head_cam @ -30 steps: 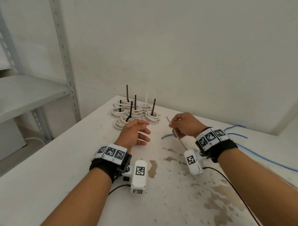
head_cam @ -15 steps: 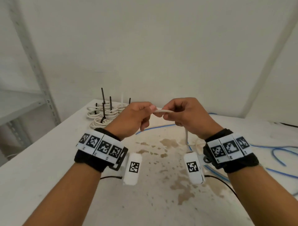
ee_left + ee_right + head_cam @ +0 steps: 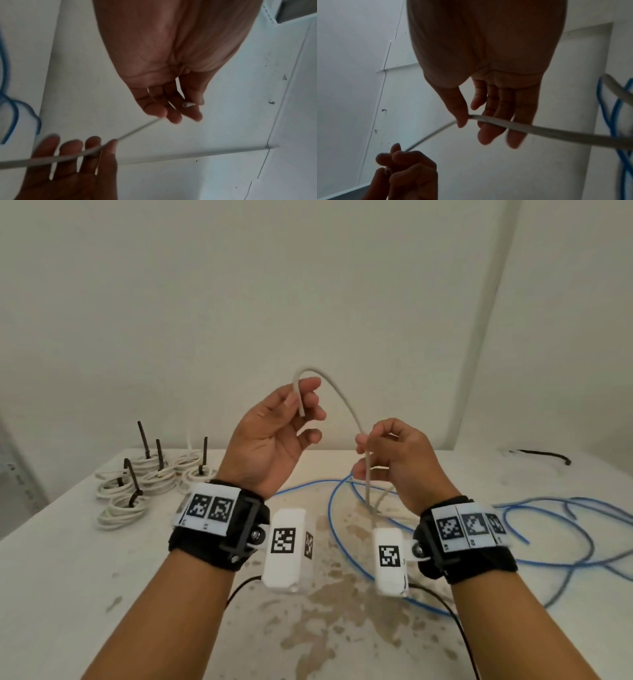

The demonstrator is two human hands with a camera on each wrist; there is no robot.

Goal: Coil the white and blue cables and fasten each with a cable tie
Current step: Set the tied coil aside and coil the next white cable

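Note:
A white cable point(image 3: 344, 398) arches in the air between my two raised hands. My left hand point(image 3: 298, 409) pinches its free end between thumb and fingers, the tip point(image 3: 187, 104) showing at the thumb. My right hand point(image 3: 368, 455) pinches the cable lower down between thumb and fingers point(image 3: 489, 121); from there it drops to the table. Loose blue cable point(image 3: 555, 529) lies in wide loops on the table under and to the right of my hands.
Several coiled white cables point(image 3: 150, 481) fastened with black ties standing upright sit at the table's back left. A black tie point(image 3: 541, 455) lies at the back right. The white table point(image 3: 68, 570) is stained in the middle; a wall stands close behind.
Both hands rose and moved apart. The short white stretch held between them became a tall arch, with the left hand lifting the cable end higher.

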